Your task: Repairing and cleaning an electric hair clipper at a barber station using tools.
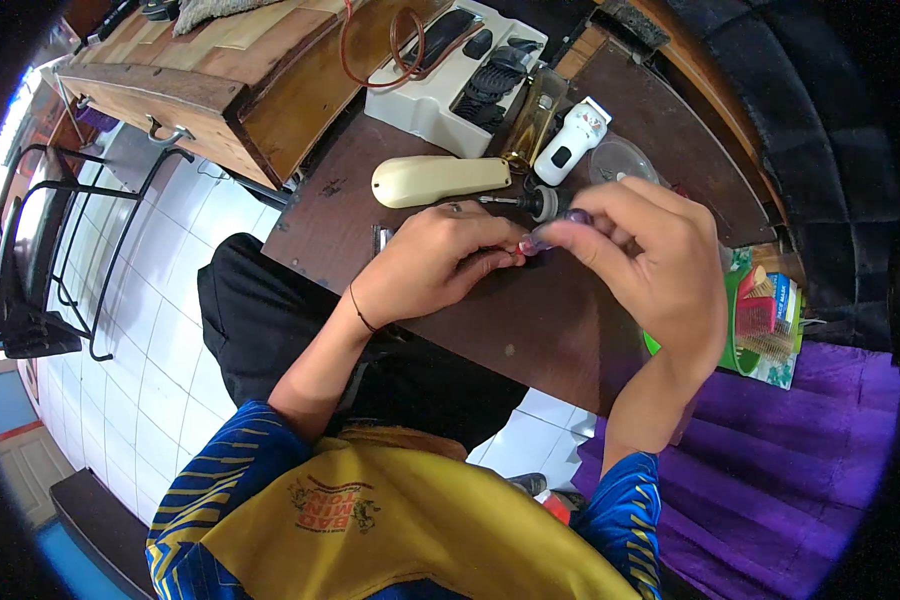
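Over the dark brown table (470, 330), my left hand (435, 250) is closed in a pinch. A small red bit shows at its fingertips, too small to name. My right hand (650, 250) grips a small purple, partly see-through tool (577, 216), whose end meets the left fingertips. Its kind is hard to make out. Just beyond the hands lie a cream clipper housing (440, 181) and a dark rod with a round grey end (544, 203). A white hair clipper (572, 142) lies farther back.
At the back stand a white tray (425, 110) of clipper attachments and an amber bottle (537, 115). A clear round lid (622, 158) lies beyond my right hand. A green basket (745, 350) with combs is at the right. A wooden drawer cabinet (155, 105) borders the left.
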`<state>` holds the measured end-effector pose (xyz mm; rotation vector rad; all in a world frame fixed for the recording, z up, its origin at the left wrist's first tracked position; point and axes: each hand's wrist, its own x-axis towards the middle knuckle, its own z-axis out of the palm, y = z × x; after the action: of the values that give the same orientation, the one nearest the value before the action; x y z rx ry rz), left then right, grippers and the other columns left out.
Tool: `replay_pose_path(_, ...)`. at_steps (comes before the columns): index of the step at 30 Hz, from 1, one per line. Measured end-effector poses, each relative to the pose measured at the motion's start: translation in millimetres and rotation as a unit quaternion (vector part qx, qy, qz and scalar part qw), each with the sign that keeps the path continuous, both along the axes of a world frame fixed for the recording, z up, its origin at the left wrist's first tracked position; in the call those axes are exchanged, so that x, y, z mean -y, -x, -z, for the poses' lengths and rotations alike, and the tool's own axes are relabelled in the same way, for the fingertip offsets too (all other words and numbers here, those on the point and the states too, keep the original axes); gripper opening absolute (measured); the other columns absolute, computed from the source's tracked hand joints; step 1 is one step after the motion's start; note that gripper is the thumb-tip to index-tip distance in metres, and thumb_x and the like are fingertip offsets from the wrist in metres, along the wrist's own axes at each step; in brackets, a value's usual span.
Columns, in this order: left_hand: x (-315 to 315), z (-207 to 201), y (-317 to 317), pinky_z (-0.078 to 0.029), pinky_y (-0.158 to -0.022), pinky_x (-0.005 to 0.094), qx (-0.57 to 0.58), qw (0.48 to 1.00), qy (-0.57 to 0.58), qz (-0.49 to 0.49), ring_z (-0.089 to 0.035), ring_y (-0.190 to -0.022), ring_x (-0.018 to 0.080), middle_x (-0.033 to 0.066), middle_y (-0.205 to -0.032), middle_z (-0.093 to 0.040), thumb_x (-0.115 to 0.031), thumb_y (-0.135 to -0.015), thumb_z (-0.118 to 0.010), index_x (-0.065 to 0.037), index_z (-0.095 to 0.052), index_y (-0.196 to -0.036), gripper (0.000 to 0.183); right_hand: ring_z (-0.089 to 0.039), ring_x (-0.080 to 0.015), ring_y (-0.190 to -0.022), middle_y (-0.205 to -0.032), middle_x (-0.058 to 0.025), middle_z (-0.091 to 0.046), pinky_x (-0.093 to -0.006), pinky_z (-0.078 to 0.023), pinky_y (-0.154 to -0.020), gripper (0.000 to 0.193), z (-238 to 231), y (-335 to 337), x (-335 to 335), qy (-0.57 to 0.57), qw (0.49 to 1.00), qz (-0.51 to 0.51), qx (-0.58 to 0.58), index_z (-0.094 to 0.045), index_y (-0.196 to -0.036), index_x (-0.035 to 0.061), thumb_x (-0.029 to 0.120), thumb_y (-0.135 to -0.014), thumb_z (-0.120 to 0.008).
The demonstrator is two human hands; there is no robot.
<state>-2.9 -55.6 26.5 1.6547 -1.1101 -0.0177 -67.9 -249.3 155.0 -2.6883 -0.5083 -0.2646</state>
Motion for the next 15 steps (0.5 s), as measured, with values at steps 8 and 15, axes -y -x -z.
replay_pose_path(8, 3.0, 3.3, -1.3, -0.051, -0.078, 0.0390, -0.001, 1.000, 0.005, 0.008, -0.066, -0.086, 0.0305, 0.0098, -0.088, -0.071, -0.008, -0.088, -0.068, -0.006, -0.071, -0.098, 0.010, -0.064, -0.0133, -0.065, -0.085, -0.0094, -0.065, -0.0265, -0.050, -0.062, 0.024, -2.4, 2.6, 0.2, -0.045, 0.994, -0.060, 0.080, -0.073, -0.097, -0.0006, 0.001, -0.074, -0.080)
replay_pose_path(15, -1.0, -2.3, 1.1, -0.051, -0.078, 0.0387, 0.000, 1.000, -0.010, -0.005, -0.066, -0.086, 0.0304, 0.0096, -0.088, -0.071, -0.008, -0.088, -0.068, -0.006, -0.071, -0.098, 0.011, -0.060, -0.0224, -0.058, -0.081, -0.0098, -0.062, -0.0343, -0.048, -0.056, 0.023, -3.3, -0.8, -3.1, -0.005, 1.000, 0.022, -0.012, -0.070, -0.090, 0.0030, 0.017, -0.078, -0.082)
